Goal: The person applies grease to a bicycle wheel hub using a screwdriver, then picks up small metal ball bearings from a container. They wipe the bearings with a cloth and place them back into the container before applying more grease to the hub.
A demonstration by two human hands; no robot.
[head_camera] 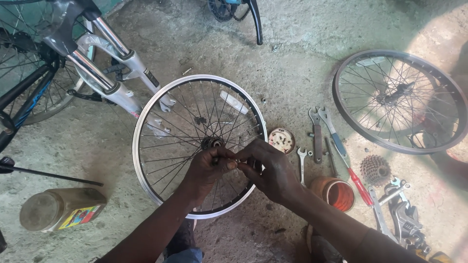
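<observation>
Rough, stained concrete floor [292, 63] all around, sunlit toward two o'clock.

At ten o'clock, a bicycle fork [105, 73] with silver legs, slanting down toward the middle; behind it a spoked bicycle wheel [29, 73], partly cut off by the edge. At eight o'clock, a plastic jar [61, 209] lying on its side, brownish lid facing left, with a bright rectangular label of many colours on its flank; print too small to make out, contents hidden.

Dead centre, a loose wheel [200, 146] lying flat on the floor, silver rim, black spokes, hub [213, 142] facing up, probably laid so to keep the hub within easy reach. Left hand [207, 173] curled over the spokes just below the hub, fingertips closed on a small part; right hand [270, 170] meeting it from three o'clock, thumb and forefinger pinching the same small piece, too tiny to identify. Both hands touching each other over the spokes.

Just right of the rim, a round shallow tin [282, 140] holding small dark bits, seemingly parked close for loose pieces. Beside it, several spanners [317, 134] laid side by side. Lower, an orange cup [336, 192], open mouth up, and a red-handled screwdriver [358, 182]. Near four o'clock, a toothed sprocket cluster [375, 169] and a heap of more tools [402, 214]. At two o'clock, a second loose wheel [399, 102], black rim, flat on the floor, well apart from the hands.
</observation>
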